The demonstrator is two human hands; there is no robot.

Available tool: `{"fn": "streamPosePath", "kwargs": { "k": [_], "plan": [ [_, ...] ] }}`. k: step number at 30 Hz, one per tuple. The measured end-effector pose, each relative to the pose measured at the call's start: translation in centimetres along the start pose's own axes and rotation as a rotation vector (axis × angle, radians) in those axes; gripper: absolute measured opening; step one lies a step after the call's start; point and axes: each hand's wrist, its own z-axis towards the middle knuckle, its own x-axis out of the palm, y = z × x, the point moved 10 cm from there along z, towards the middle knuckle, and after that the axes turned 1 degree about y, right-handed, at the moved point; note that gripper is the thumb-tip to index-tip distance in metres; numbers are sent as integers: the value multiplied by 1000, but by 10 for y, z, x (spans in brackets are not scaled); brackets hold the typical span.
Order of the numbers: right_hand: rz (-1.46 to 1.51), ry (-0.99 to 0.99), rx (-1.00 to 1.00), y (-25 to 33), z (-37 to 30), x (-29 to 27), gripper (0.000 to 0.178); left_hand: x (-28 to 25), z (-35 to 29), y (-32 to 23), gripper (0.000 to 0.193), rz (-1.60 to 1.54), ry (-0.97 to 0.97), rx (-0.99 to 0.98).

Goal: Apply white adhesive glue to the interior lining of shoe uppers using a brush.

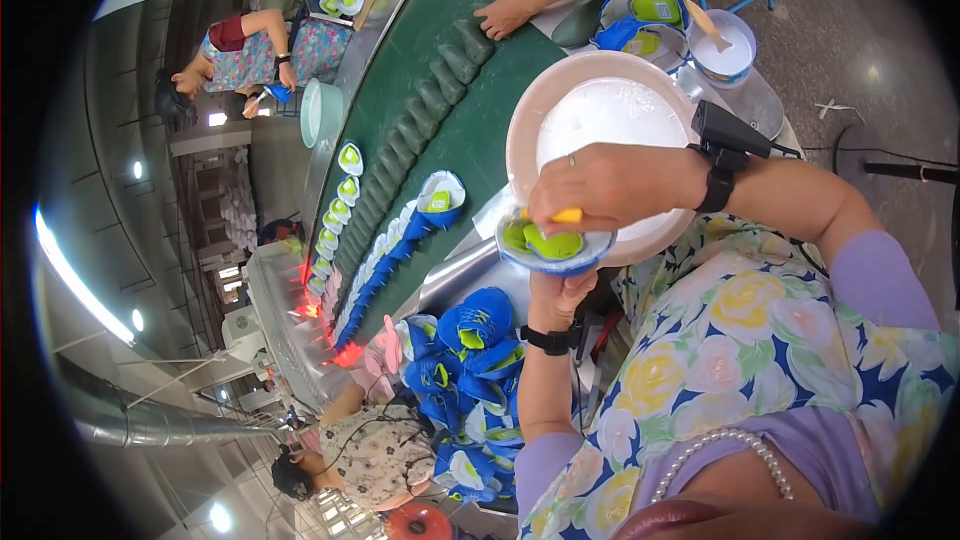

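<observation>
My left hand [563, 292] grips a blue shoe upper [590, 258] from below, its white underside edge and lime-green inside facing up. Above it my right hand [600, 185] is closed round a yellow-handled tool [567, 215]. Its working end is hidden by the hand and the shoe, so I cannot tell its kind. Both hands are over the near edge of a pale pink basin [522, 120] holding white liquid [600, 120]. Beside my left forearm lies a heap of blue shoe uppers [470, 370] with lime linings.
A green conveyor belt [480, 155] carries rows of dark green shoe lasts [425, 105], lime-and-white pieces [340, 210] and blue uppers [400, 235]. A co-worker's hand [508, 15] touches the lasts. A pail [722, 70] of white liquid with a brush [708, 25] stands behind the basin.
</observation>
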Motion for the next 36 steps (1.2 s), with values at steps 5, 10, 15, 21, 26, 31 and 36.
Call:
{"fn": "streamPosePath", "kwargs": {
  "k": [5,10,15,21,26,31,36],
  "plan": [
    [-19,-44,279,-31,-7,-15,16,-13,-2,-25,31,20,-129,237],
    [25,34,627,-64,-27,-26,17,-15,-16,-54,48,322,104,483],
    [84,-216,423,-41,-11,-52,16,10,-17,-75,45,496,-15,497],
    [-46,0,391,-47,-1,-33,15,24,-19,-97,47,542,-37,648],
    [23,-60,687,-78,-28,-40,17,-51,-17,-181,32,518,-252,886],
    [186,-224,856,-92,-63,-37,14,-100,29,-243,33,528,-396,939],
    [265,-196,991,-113,-78,-17,14,-150,73,-290,39,423,-391,997]
  ]
}}
